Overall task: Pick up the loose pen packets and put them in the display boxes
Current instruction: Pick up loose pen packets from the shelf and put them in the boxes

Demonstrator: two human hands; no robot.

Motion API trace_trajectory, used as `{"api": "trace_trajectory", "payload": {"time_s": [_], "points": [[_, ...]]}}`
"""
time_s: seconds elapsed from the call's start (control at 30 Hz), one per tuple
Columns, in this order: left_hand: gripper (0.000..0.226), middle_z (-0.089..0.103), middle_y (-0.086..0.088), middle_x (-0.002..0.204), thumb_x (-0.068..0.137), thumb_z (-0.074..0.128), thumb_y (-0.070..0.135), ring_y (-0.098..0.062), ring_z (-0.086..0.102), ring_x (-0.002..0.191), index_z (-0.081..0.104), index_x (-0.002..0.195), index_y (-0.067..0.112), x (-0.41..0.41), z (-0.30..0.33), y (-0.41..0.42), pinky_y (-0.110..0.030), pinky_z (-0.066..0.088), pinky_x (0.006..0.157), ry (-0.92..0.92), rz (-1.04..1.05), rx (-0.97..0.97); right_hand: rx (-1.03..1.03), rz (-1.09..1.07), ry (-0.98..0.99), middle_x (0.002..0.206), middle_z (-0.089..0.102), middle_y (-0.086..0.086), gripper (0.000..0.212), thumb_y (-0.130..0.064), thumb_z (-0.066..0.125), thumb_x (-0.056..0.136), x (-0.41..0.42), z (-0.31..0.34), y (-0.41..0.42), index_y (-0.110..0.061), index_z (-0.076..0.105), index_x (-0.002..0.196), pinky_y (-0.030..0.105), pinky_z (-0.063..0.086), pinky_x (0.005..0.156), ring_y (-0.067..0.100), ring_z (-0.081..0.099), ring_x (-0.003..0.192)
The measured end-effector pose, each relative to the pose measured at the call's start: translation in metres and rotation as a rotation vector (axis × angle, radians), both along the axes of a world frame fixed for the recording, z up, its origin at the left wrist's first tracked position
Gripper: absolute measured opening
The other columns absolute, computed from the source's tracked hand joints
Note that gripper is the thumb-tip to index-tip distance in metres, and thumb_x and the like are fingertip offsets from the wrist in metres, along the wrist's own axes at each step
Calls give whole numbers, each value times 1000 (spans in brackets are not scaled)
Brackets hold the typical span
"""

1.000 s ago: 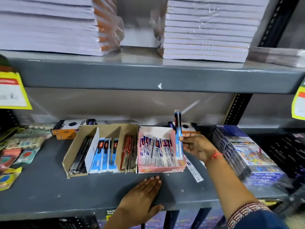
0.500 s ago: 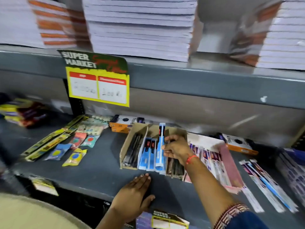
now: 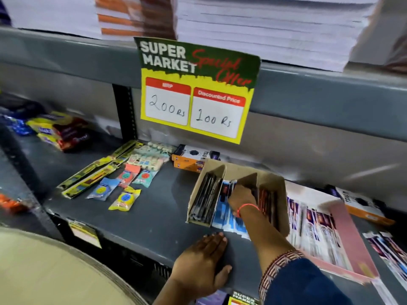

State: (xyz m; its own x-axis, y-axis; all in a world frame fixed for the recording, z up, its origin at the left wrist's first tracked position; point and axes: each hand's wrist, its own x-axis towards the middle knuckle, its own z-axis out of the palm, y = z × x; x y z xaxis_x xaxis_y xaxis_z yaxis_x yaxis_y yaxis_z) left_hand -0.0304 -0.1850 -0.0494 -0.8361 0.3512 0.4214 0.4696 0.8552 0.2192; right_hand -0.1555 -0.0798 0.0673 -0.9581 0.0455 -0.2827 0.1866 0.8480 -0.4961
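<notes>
The left hand (image 3: 201,264) lies flat and open on the grey shelf (image 3: 154,216), palm down, fingers together and pointing away from the person, gripping nothing; its fingertips stop just short of the front of the cardboard display box (image 3: 237,194). The right hand (image 3: 241,198) reaches into the middle compartment of that box, fingers curled down onto the blue pen packets (image 3: 224,214) standing there; whether it pinches one or only presses on them I cannot tell, since the fingers hide the contact; a red thread circles its wrist. The blue packets lie directly under and in front of the right hand, their lower ends poking out past the box's open front, just beyond the left hand's fingertips; black pens (image 3: 204,199) fill the compartment to the left of the hand, red pens (image 3: 267,201) the one to its right. Beside the cardboard box, right of the forearm, sits a pink display box (image 3: 345,236) with purple and white packets, blurred; further loose packets (image 3: 387,249) lie on the shelf at the far right, well apart from both hands. A yellow price sign (image 3: 196,91) hangs from the shelf above.
</notes>
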Motion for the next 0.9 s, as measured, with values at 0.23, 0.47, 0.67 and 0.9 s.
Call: {"api": "trace_trajectory", "payload": {"time_s": [0.23, 0.47, 0.67, 0.9], "points": [[56, 67, -4, 116, 79, 45, 48, -17, 64, 102, 70, 112, 10, 0, 4, 0, -28, 48, 89, -18, -19, -12, 147, 57, 103, 125, 60, 25, 35, 1, 38, 91, 9, 7, 4, 7, 54, 122, 39, 48, 96, 37, 59, 116], [63, 71, -2, 107, 97, 24, 47, -15, 67, 96, 75, 102, 11, 2, 13, 9, -29, 52, 80, -51, -14, -69, 32, -64, 320, 118, 65, 25, 33, -1, 40, 89, 33, 39, 47, 3, 61, 114, 39, 50, 91, 39, 62, 109], [49, 72, -2, 103, 82, 40, 42, -15, 68, 93, 76, 97, 12, 10, 19, 79, -25, 53, 76, -116, -242, -134, -148, -305, 480, 111, 69, 23, 40, -2, 42, 83, 57, 39, 122, -8, 63, 116, 35, 49, 80, 39, 65, 100], [97, 23, -5, 155, 73, -15, 53, -19, 22, 139, 29, 148, 11, 7, 36, 157, -31, 24, 108, -194, -419, -307, -5, -541, 391, 118, 62, 29, 41, -5, 43, 85, 86, 21, 221, -8, 56, 125, 44, 48, 88, 43, 59, 110]]}}
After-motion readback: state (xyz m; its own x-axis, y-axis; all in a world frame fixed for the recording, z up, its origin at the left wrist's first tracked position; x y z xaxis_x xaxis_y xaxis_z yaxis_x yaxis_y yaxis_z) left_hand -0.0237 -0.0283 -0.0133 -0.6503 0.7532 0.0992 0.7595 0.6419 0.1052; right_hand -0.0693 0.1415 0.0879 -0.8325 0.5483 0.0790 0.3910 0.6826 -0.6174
